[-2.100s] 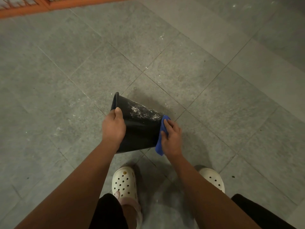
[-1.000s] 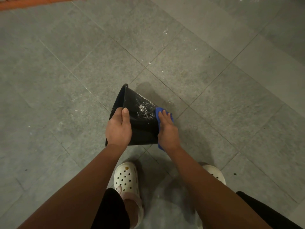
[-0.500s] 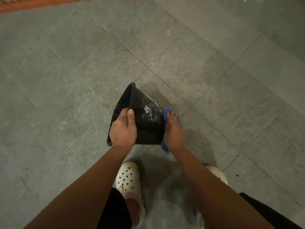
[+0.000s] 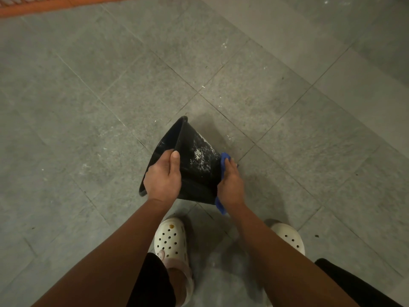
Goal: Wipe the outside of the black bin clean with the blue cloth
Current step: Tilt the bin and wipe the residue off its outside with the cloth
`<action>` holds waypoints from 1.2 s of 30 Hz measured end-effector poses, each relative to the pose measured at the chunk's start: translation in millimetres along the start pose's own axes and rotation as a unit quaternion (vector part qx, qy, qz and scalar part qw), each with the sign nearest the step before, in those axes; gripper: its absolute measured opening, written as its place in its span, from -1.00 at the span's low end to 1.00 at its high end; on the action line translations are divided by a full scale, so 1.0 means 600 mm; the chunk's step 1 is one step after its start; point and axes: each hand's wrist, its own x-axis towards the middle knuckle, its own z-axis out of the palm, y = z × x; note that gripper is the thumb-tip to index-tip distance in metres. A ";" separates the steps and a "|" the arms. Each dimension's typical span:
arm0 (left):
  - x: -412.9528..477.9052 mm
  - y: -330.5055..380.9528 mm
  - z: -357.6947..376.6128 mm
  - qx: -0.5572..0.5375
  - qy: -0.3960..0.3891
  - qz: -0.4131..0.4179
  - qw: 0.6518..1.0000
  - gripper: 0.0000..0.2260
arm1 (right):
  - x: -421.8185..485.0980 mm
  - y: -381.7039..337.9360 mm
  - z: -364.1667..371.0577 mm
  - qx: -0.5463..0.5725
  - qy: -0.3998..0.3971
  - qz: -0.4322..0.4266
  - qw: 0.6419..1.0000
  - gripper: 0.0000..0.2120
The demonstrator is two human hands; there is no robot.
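The black bin (image 4: 199,171) is tipped on its side above the grey floor, its open mouth facing left and its base to the right. White dusty smears mark its upper wall. My left hand (image 4: 162,177) grips the rim, thumb on the outside wall. My right hand (image 4: 230,185) presses the blue cloth (image 4: 224,159) flat against the bin's base end; a corner of the cloth hangs out below my wrist. Most of the cloth is hidden under my palm.
Grey stone floor tiles (image 4: 110,96) spread all around, speckled with white flecks. My feet in white perforated clogs (image 4: 171,242) stand just below the bin. An orange-red edge (image 4: 33,5) runs along the top left corner.
The bin has turned so more of its open mouth faces left and toward me. My left hand shifted along the rim. My right hand with the cloth slid around the base end.
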 end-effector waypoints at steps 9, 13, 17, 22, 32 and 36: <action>0.002 -0.003 0.002 -0.046 -0.010 -0.010 0.999 -0.68 | -0.018 -0.040 0.012 0.053 0.027 -0.049 0.997 -0.52; 0.013 -0.004 -0.002 -0.079 -0.022 -0.019 0.996 -0.72 | -0.005 -0.040 -0.005 0.044 0.039 -0.080 0.995 -0.56; 0.016 0.003 -0.005 -0.065 -0.056 -0.004 0.996 -0.77 | 0.009 -0.037 -0.016 0.025 0.052 -0.092 0.994 -0.56; 0.019 0.007 -0.009 -0.110 -0.070 -0.031 0.991 -0.78 | 0.019 -0.020 -0.023 0.006 0.028 -0.125 0.992 -0.55; 0.011 0.017 -0.002 -0.130 -0.149 -0.129 0.972 -0.43 | -0.019 -0.027 0.021 0.034 0.088 -0.004 0.996 -0.43; 0.006 0.026 0.007 -0.107 -0.103 -0.109 0.983 -0.59 | -0.010 -0.023 0.011 0.008 0.055 -0.077 0.995 -0.43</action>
